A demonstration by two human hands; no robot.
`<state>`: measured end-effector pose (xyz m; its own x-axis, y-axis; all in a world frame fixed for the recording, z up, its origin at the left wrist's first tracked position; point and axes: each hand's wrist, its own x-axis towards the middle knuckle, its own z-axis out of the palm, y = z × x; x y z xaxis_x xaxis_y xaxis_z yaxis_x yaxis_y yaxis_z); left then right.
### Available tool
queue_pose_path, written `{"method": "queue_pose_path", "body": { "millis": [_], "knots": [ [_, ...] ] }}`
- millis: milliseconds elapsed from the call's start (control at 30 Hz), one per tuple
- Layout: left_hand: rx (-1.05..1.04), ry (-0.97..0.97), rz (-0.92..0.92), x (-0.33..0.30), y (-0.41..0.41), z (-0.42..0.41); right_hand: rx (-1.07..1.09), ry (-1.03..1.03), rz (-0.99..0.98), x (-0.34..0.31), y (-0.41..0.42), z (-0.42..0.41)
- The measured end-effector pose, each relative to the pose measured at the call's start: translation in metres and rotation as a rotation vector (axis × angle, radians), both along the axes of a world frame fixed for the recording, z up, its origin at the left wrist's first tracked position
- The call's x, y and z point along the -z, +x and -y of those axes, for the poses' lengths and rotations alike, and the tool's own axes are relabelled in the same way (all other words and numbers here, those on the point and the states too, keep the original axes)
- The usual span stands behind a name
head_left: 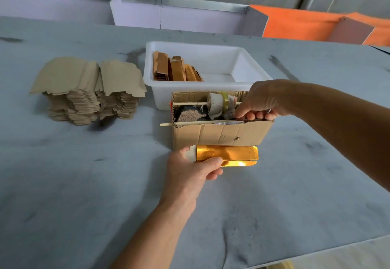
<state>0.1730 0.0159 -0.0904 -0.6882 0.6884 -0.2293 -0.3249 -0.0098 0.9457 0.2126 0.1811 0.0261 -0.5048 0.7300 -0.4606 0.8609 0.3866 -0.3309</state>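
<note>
Here: one table (84,173). One tub (249,57) at 12, folded cartons (177,70) inside, count unclear. Two stacks (84,91) of blanks at 10. One box (221,133) mid-table, blocking tub's near wall; two sticks (190,103) across top, one tape roll (225,99) on far stick. One gold carton (228,152) at box's 6, left hand (190,169) grasping its left end. Right hand (266,97) from 3, fingers curled inside box rim; hold unclear.

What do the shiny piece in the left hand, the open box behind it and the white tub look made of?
Shiny piece: likely thin card with a mirror-like gold foil face, given its sharp folds and glare; one end is plain white. Open box: matte brown corrugated cardboard; fluting shows along the cut rim. White tub: probably moulded plastic, smooth, with rounded corners.
</note>
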Motion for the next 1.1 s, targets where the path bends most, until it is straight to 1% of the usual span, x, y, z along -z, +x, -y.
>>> {"method": "queue_pose_path", "body": {
  "millis": [333, 467, 800, 1100],
  "knots": [
    [-0.007, 0.011, -0.005, 0.000, 0.000, 0.000, -0.013, 0.017, 0.065, 0.005, -0.012, 0.004],
    [-0.004, 0.009, -0.008, -0.001, 0.000, 0.000, -0.002, -0.040, 0.099, 0.005, -0.014, 0.005],
    [0.000, 0.001, -0.005, -0.001, 0.001, 0.001, 0.018, -0.029, 0.088, 0.007, -0.015, 0.003],
    [-0.004, 0.004, -0.003, -0.004, 0.002, 0.002, 0.050, -0.098, 0.077, 0.005, -0.013, 0.002]
  ]
}}
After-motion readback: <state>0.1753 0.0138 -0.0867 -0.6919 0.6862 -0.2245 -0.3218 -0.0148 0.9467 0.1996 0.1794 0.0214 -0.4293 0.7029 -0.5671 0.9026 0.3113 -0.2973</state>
